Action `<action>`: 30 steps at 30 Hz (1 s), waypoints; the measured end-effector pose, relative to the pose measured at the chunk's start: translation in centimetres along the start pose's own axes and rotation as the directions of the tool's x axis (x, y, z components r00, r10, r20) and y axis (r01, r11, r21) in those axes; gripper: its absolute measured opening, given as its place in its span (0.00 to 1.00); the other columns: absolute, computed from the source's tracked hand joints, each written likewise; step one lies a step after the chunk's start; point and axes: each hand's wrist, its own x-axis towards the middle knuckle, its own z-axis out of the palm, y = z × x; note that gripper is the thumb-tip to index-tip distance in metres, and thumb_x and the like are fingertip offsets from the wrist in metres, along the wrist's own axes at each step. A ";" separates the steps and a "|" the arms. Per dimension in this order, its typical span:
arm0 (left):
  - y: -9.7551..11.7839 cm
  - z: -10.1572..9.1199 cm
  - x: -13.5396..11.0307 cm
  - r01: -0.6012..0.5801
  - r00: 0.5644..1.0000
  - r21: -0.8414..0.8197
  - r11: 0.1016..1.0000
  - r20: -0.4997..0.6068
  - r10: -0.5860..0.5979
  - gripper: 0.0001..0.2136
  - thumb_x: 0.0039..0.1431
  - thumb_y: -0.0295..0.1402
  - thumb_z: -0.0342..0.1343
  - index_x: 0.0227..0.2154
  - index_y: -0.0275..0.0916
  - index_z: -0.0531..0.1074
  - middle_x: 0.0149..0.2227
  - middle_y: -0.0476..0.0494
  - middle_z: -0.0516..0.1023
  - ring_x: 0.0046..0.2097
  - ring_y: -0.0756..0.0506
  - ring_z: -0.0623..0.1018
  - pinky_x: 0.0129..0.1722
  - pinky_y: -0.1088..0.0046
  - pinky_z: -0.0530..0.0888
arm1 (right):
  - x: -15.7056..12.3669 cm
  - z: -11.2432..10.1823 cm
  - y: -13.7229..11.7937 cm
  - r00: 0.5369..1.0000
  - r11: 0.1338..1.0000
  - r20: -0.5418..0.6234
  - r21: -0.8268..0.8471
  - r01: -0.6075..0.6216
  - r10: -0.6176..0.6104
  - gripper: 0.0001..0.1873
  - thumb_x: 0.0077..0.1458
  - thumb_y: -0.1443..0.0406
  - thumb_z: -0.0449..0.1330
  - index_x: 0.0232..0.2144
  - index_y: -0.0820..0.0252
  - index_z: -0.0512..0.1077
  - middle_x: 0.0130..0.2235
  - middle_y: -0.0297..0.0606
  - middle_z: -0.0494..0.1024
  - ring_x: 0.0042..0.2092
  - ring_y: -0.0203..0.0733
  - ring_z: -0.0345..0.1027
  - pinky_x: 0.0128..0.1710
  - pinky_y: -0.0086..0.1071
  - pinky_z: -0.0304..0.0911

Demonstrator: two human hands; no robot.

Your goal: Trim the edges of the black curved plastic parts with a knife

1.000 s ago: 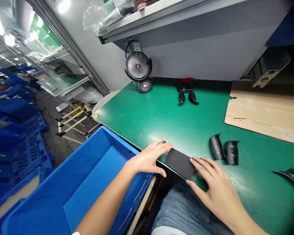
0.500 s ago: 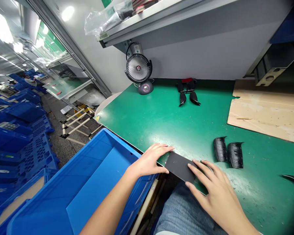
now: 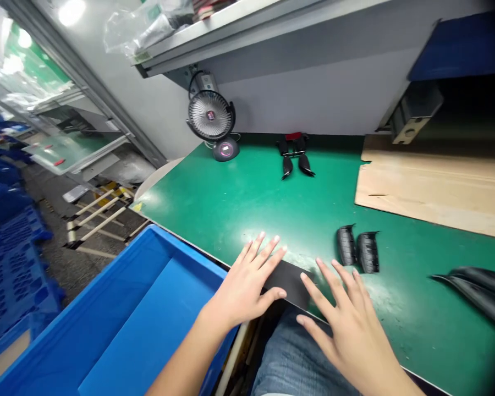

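Note:
A flat dark grey rectangular piece [image 3: 290, 281] lies at the near edge of the green table [image 3: 239, 209]. My left hand [image 3: 247, 280] is spread over its left end, fingers stretched out. At its right end, my right hand [image 3: 346, 313] is open too, with fingers apart; whether the fingertips touch the piece I cannot tell. Neither hand grips anything. Beyond my right hand stand two curved black ribbed plastic parts [image 3: 357, 250], side by side.
A blue bin [image 3: 148, 308] stands against the table's left edge. Toward the back are a small fan [image 3: 211, 116] and several black parts [image 3: 296, 154]. Cardboard [image 3: 433, 187] covers the back right. Long glossy black parts [image 3: 478, 291] lie at the right; a shelf [image 3: 247, 33] hangs above.
My view has swung right, bringing more of the long black parts in. Both hands have spread their fingers; the left has shifted further over the dark piece.

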 end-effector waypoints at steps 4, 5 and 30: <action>3.2 3.2 2.5 0.000 0.999 0.052 0.999 -0.051 0.003 0.33 0.64 0.48 0.41 0.65 0.41 0.36 0.67 0.42 0.40 0.67 0.37 0.38 0.64 0.46 0.46 | -2.4 -2.4 1.6 0.976 0.984 -0.129 0.060 -0.166 0.173 0.21 0.61 0.61 0.53 0.56 0.56 0.63 0.61 0.43 0.57 0.62 0.57 0.48 0.55 0.53 0.56; 3.7 3.9 3.0 -0.012 0.999 0.070 0.997 -0.038 0.014 0.31 0.64 0.47 0.40 0.65 0.43 0.38 0.67 0.43 0.41 0.67 0.37 0.39 0.63 0.43 0.46 | -3.4 -3.0 2.3 0.969 0.979 -0.139 0.052 -0.198 0.204 0.21 0.61 0.61 0.52 0.56 0.56 0.64 0.61 0.43 0.59 0.61 0.57 0.49 0.54 0.52 0.57; 11.0 3.2 14.4 -0.296 0.946 0.119 0.948 -0.101 0.308 0.16 0.64 0.25 0.46 0.52 0.44 0.65 0.55 0.43 0.67 0.56 0.40 0.62 0.54 0.58 0.67 | -8.7 -6.0 10.6 0.957 0.972 -0.173 0.090 -0.218 0.231 0.12 0.61 0.63 0.53 0.46 0.55 0.70 0.53 0.39 0.68 0.56 0.52 0.58 0.47 0.41 0.64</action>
